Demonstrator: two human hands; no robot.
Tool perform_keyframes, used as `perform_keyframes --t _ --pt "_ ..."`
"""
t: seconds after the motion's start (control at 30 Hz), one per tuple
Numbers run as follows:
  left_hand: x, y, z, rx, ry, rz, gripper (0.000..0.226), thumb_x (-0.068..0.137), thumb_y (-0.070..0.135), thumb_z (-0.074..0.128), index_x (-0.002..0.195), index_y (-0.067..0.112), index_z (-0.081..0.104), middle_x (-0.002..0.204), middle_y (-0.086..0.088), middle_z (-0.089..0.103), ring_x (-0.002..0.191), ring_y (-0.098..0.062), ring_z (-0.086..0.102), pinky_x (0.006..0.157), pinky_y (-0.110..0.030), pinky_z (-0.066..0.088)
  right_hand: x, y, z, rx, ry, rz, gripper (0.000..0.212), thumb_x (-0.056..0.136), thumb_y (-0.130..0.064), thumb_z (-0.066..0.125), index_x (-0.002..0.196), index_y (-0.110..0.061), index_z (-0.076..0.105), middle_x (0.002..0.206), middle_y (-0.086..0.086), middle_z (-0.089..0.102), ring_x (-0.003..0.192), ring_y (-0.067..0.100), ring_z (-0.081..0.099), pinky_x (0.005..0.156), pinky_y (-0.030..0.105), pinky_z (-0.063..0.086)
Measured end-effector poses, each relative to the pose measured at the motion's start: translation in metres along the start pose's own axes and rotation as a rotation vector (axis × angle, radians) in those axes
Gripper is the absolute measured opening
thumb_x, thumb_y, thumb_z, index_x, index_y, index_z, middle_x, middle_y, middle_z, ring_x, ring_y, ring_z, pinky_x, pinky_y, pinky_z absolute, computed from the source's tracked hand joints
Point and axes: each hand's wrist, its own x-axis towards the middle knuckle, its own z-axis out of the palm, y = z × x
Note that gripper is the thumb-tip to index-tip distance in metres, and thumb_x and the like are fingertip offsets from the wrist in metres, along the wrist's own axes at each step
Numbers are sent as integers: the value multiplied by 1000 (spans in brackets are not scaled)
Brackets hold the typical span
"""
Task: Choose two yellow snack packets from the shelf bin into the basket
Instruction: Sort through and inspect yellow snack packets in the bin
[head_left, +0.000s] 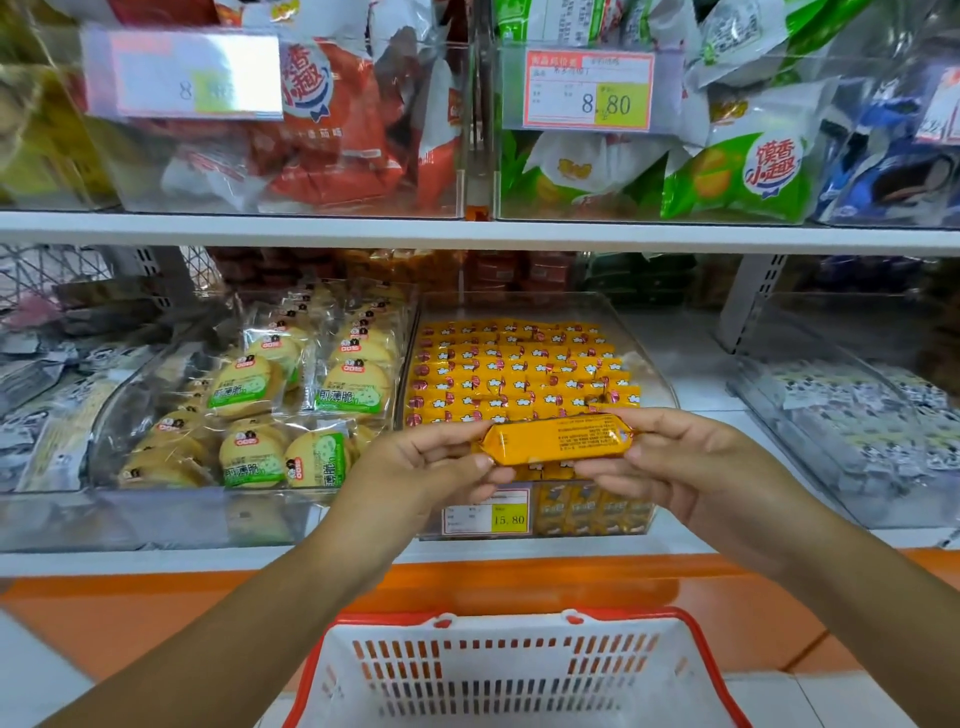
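A yellow snack packet (556, 439) is held level in front of the shelf, its printed back facing me. My left hand (421, 467) pinches its left end and my right hand (691, 462) pinches its right end. Just behind it, a clear shelf bin (654, 364) holds several rows of the same yellow packets (519, 369). Below my arms stands a red and white shopping basket (519, 670); the part of its inside that shows holds nothing.
A clear bin of green-labelled biscuit packs (270, 405) stands left of the yellow bin, and a bin of grey-white packets (852, 415) stands to the right. The upper shelf (467, 231) carries bins of red and green snack bags. An orange ledge (156, 613) runs below.
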Motion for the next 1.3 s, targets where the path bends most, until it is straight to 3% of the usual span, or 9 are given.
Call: perform_keyframes --t 0.13,0.2,0.27,0.43,0.53,0.7,0.83,1.1,1.3 --pt "0 -3 1 105 88 31 10 75 28 71 76 20 75 82 -5 75 82 -20 75 69 -25 60 -2 4 4 -192 147 -42 35 70 -28 75 90 -1 67 94 18 73 94 35 74 77 29 60" --pt "0 -4 3 110 94 52 10 77 27 70 68 23 70 76 2 71 81 -18 74 75 -27 60 -3 6 6 -238 192 -68 28 67 -35 76 75 -9 68 87 10 71 92 30 74 87 35 58" --pt "-1 -6 6 85 105 66 17 83 20 66 67 22 64 69 5 67 81 -22 75 64 -20 57 -3 8 10 -210 193 -106 20 65 -34 76 69 -17 67 89 7 73 89 28 74 89 38 58" --pt "-4 -4 8 -11 130 97 25 78 21 71 98 16 56 84 -1 75 81 -28 75 58 -24 58 -3 8 19 -126 244 -213 26 69 -20 74 84 -15 54 103 11 74 79 40 74 65 33 62" --pt "-5 -2 10 39 164 114 14 76 26 71 90 24 74 89 -5 76 81 -27 76 63 -24 59 -4 9 21 -237 225 -214 9 75 -30 70 79 -23 66 99 12 74 78 36 74 68 30 61" --pt "-5 -1 10 38 128 88 30 66 18 77 96 16 75 95 -3 78 83 -23 76 67 -22 59 -5 10 18 -226 158 -164 43 67 -31 78 103 -14 63 97 13 76 87 31 74 75 26 59" --pt "-3 0 9 36 125 68 30 69 12 74 99 9 73 92 -8 78 81 -23 76 67 -21 58 -4 8 14 -193 167 -138 48 61 -31 81 102 -14 64 99 14 76 87 32 74 75 24 58" --pt "1 -2 4 25 88 59 33 77 19 68 107 5 71 94 -16 76 91 -28 75 70 -21 59 -2 7 12 -40 124 -103 14 71 -20 76 85 -20 77 96 23 74 89 34 75 69 24 60" --pt "2 2 -5 -14 7 21 38 76 10 69 114 9 68 100 -17 76 97 -27 74 71 -22 59 -3 3 6 23 52 -56 40 77 -7 68 116 -3 62 102 25 73 98 34 73 73 24 59"
